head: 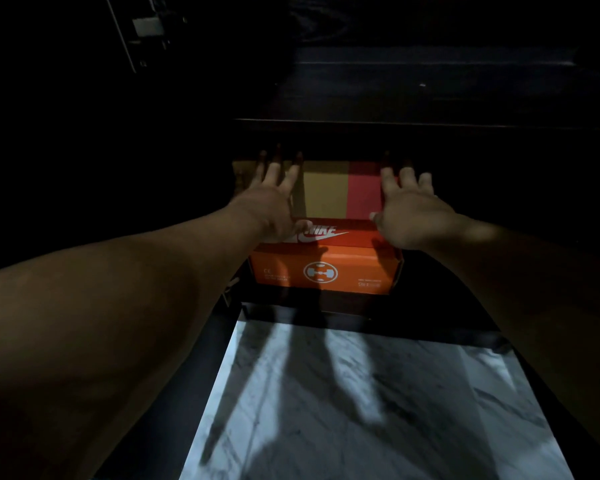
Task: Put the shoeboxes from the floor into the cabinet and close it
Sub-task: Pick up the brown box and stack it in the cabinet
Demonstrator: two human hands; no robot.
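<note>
An orange shoebox (326,268) with a white logo on its lid edge sits in the dark cabinet's lowest opening (361,133), its front end facing me. The lid top shows a tan half and a red half. My left hand (274,206) lies flat on the lid's left side, fingers straight and spread, thumb at the front edge. My right hand (409,206) lies flat on the lid's right side in the same way. The fingertips of both hands fade into the shadow inside the cabinet.
The cabinet's bottom ledge (326,306) runs just below the box. A marble-patterned floor (361,410) lies lit in front of it. A metal hinge (146,29) shows on the dark door at the upper left. Everything else is in deep shadow.
</note>
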